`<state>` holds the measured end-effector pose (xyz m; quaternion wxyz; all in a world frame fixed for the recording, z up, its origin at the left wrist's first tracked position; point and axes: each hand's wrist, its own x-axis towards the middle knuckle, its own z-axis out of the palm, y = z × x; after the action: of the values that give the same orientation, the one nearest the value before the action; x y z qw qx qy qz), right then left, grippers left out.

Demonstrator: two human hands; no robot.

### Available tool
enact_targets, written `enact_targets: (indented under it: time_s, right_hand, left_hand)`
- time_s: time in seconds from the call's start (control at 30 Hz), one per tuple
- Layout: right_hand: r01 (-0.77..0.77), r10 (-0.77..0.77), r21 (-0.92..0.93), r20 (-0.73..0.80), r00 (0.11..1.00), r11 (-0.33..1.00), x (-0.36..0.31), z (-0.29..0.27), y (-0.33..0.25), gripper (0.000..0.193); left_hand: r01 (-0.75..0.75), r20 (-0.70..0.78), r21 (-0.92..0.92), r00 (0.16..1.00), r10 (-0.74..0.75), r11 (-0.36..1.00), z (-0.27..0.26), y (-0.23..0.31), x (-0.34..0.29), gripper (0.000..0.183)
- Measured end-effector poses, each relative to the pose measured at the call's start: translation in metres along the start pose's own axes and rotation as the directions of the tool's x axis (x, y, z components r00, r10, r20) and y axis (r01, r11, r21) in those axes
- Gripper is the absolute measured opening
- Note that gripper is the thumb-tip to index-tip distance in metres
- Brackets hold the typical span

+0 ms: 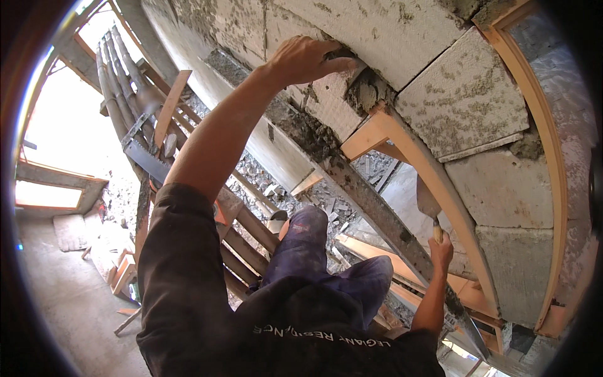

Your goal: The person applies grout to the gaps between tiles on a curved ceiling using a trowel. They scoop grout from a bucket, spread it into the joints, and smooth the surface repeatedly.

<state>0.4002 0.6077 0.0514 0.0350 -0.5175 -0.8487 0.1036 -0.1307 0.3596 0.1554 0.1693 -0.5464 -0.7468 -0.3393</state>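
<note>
My left hand (308,60) reaches up to the block wall, its thumb and fingers closed at the upper edge of a pale block (331,105). What lies between the fingers is hidden. Wet grey mortar (369,91) clings to the block's end, just below the fingertips. Low on the right, my right hand (441,248) grips the wooden handle of a trowel (428,200). The trowel's blade points up, beside a curved wooden arch form (433,169), and no mortar load shows on it.
Pale blocks (465,94) follow the arch, with a second curved wooden strip (546,113) at right. A long mortar-smeared beam (370,201) crosses diagonally before me. Bamboo poles (122,88), a handsaw (144,160) and a plank (171,110) are at left. Rubble (326,201) lies below.
</note>
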Motion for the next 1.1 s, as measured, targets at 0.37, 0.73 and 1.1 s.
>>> enact_targets:
  time_s: [0.37, 0.73, 1.1]
  right_hand:
    - [-0.114, 0.116, -0.101, 0.019, 0.993, 0.988, -0.168, -0.078, 0.068, 0.041]
    - [0.011, -0.458, 0.892, 0.222, 0.861, 0.452, -0.151, -0.011, -0.198, 0.034]
    - [-0.010, -0.441, 0.956, 0.145, 0.886, 0.295, -0.106, -0.008, -0.288, 0.036]
  left_hand:
    - [-0.013, -0.148, 0.079, 0.989, 0.025, 0.997, 0.010, 0.004, -0.010, 0.075]
    - [0.111, -0.192, 0.154, 0.978, -0.081, 0.982, 0.019, 0.028, -0.018, 0.085]
    - [0.099, -0.011, 0.220, 0.995, -0.099, 0.970, 0.009, 0.034, -0.026, 0.092]
